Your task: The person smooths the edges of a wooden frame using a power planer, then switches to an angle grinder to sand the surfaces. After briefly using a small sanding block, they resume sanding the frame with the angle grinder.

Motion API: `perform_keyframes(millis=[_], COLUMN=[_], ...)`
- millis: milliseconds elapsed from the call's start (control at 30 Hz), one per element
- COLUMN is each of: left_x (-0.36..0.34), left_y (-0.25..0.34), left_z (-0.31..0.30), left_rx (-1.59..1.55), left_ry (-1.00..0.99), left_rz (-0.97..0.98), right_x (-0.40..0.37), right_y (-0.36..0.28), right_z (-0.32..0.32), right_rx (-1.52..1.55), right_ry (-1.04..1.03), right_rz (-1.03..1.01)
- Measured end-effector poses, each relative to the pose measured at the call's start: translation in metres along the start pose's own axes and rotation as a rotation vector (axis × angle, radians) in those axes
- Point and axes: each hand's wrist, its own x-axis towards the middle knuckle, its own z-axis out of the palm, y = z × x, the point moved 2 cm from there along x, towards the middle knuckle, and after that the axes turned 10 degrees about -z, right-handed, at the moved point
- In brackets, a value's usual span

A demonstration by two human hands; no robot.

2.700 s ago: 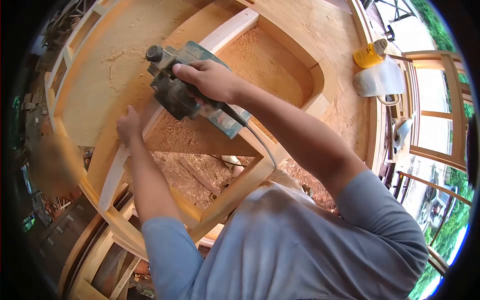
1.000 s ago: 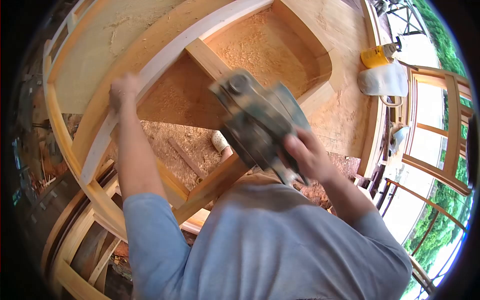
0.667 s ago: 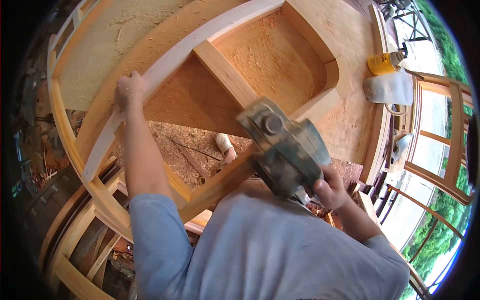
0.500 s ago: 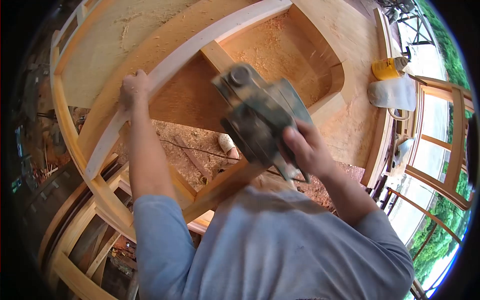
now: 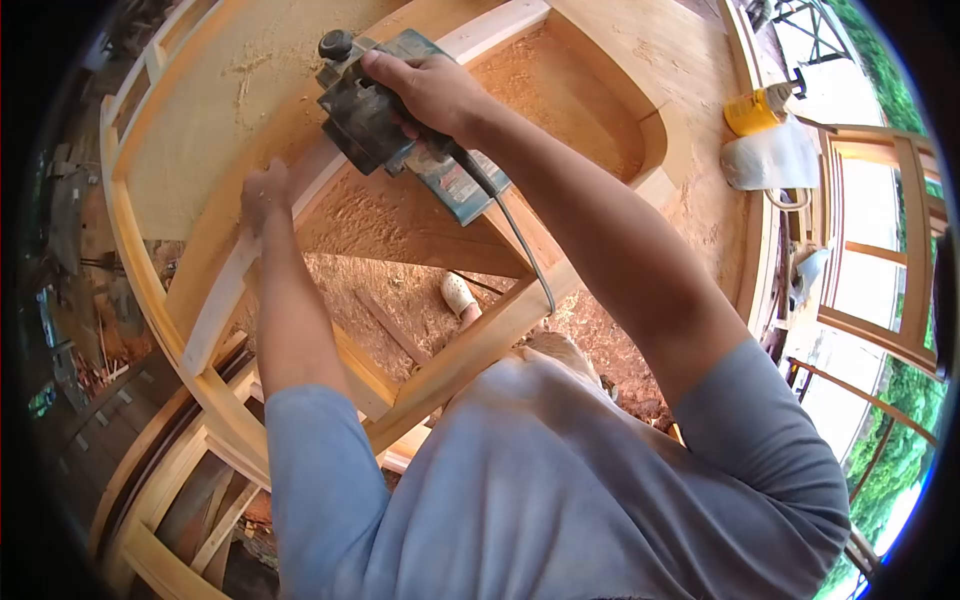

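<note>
My right hand (image 5: 430, 92) is wrapped round the handle of a dark green power planer (image 5: 375, 125), with a cord running back under my forearm. The planer lies over a pale curved wooden strip (image 5: 320, 175), just right of centre-top; its underside is hidden. Further down the same strip, my left hand (image 5: 267, 195) is closed round its edge. Shavings lie on the wooden panel (image 5: 360, 220) beside the strip.
A yellow bottle (image 5: 755, 110) and a whitish plastic container (image 5: 770, 160) stand at the right. A wooden crossbeam (image 5: 480, 345) passes near my body. My foot in a pale clog (image 5: 457, 293) is on the shaving-covered floor. Wooden frames stand at left and right.
My right hand has moved up and left with the planer, which has turned and is now over the pale strip. My left hand stays in about the same place.
</note>
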Motion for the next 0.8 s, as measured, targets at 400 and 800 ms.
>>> perform_keyframes(millis=[400,800], left_x=[-0.002,-0.003], left_y=[-0.002,0.001], left_z=[-0.001,-0.001], left_rx=[-0.019,0.037], left_ry=[0.004,0.009], left_rz=[0.012,-0.012], right_x=[-0.294,-0.237], right_y=[0.029,0.032], right_z=[-0.079,-0.064], right_rx=[0.210,0.192], right_ry=[-0.038,-0.053], right_rz=[0.256,0.207])
